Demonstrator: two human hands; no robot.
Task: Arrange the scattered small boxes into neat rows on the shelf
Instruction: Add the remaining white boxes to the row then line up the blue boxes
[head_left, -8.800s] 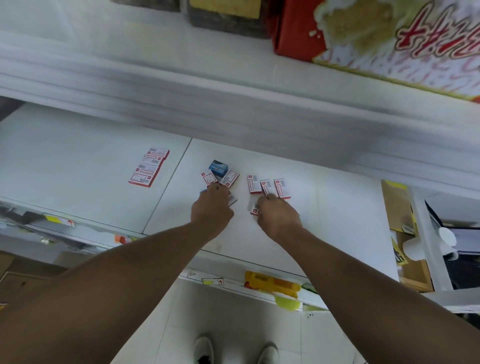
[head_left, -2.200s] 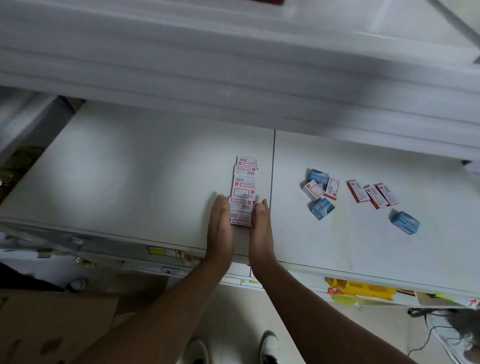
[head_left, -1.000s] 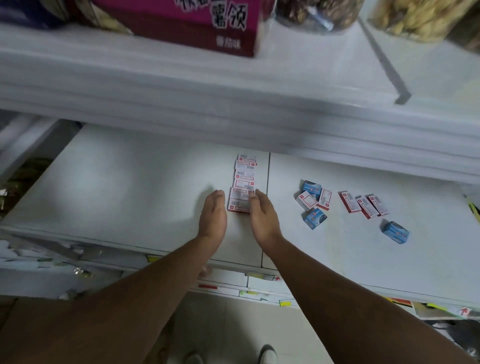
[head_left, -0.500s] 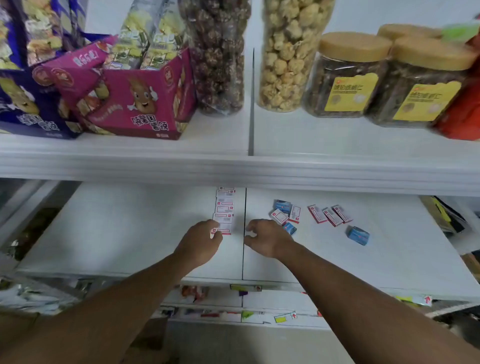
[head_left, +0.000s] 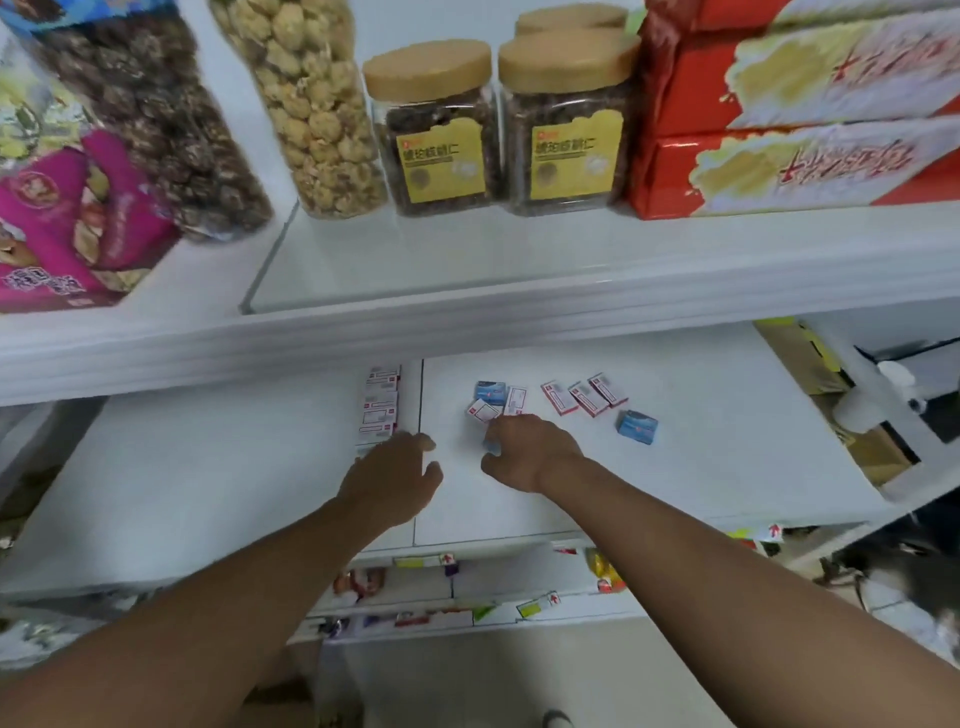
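White shelf (head_left: 701, 467): I log a neat row of red-and-white boxes (head_left: 381, 405) left of the seam, print too blurred to read. Scattered boxes (head_left: 582, 397), red and blue, lie right of it. My left hand (head_left: 389, 480) hovers relaxed; my right hand (head_left: 530, 452) pinches a blue box (head_left: 490, 445). Yellow-labelled jars (head_left: 441, 130) stand above.

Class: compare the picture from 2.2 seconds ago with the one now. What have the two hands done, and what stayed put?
Both hands left the row of red-and-white boxes. The right hand moved right to the scattered cluster, over a blue box. The left hand hovers open near the row's front end. The three red boxes stayed.
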